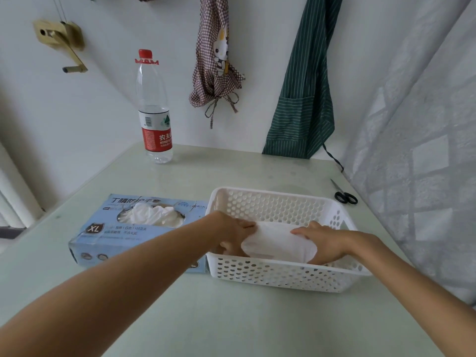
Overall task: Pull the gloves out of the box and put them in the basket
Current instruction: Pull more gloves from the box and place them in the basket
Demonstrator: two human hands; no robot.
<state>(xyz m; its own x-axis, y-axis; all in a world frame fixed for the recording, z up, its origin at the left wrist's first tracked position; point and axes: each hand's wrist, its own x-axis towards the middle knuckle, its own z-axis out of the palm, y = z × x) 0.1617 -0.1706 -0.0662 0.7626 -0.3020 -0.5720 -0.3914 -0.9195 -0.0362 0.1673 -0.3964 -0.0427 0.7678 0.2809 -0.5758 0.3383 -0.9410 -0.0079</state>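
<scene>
While held at both ends, white gloves [279,244] sit low inside basket [280,199], centre-right of frame, folded into one flat bundle. Left hand [235,231] at bundle's left end, fingers on top edge, thumb curled beneath: gripping. Right hand [323,240] at right end, fingers laid over top, thumb under: also gripping. Both forearms reaching in over basket's near rim from bottom corners of frame.

Basket white, plastic, perforated with round holes, long side facing viewer. Touching its left wall: glove box [116,235], pale blue, lying flat, "XL" on near face, oval opening on top with more white gloves [152,213] bunched in it. Both on pale green table [231,318].

Farther out: clear water bottle [154,109] upright at table's far edge, upper left of centre, red cap, red-and-white label, well apart from box. Black-handled scissors [343,193] flat on table right of basket, near curtain [417,150] along right edge of frame.

On wall behind: checked cloth [215,55] with cartoon print hanging top centre; green striped apron [305,86] hanging to its right, hem reaching table. Brass-coloured crank fitting [60,39] at upper left.
</scene>
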